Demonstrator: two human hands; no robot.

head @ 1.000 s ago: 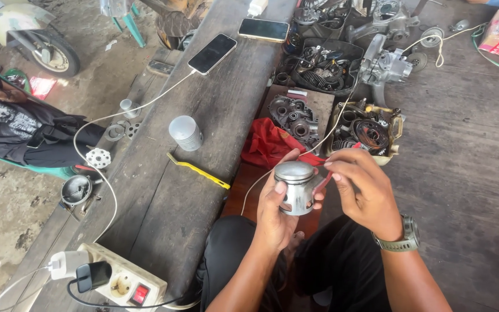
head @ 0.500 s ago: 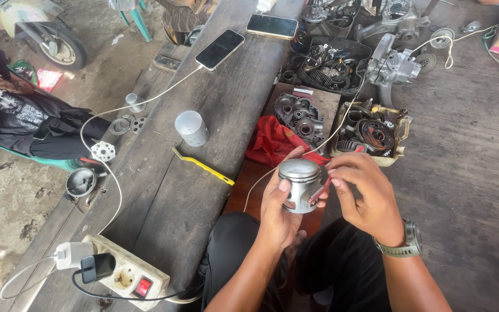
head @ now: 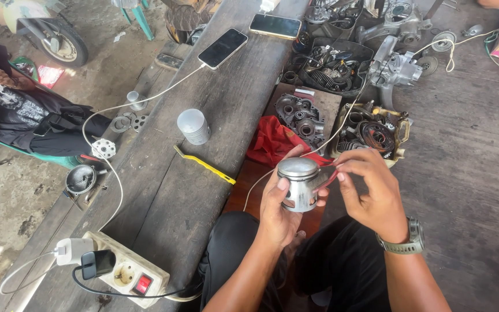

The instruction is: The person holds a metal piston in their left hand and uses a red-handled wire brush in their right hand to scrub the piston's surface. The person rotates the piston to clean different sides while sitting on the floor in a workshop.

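Note:
My left hand (head: 278,211) grips a silver metal piston (head: 298,184) upright in front of my lap, thumb on its near side. My right hand (head: 371,193) is at the piston's right side, its fingertips pinching a small thin reddish tool against the piston's wall. A watch sits on my right wrist. A red rag (head: 275,141) lies just beyond the piston. A second grey piston (head: 193,126) stands on the wooden plank (head: 163,196) to the left, next to a yellow-handled tool (head: 204,164).
Engine cases and gear parts (head: 371,134) lie in trays ahead. Two phones (head: 223,48) charge on the plank, cabled to a power strip (head: 125,268) at the near left. Another person (head: 12,112) sits at far left near a scooter wheel (head: 59,40).
The piston and both hands have stayed close together with little shift; my right fingers keep working at the piston's side. The view has tilted slightly.

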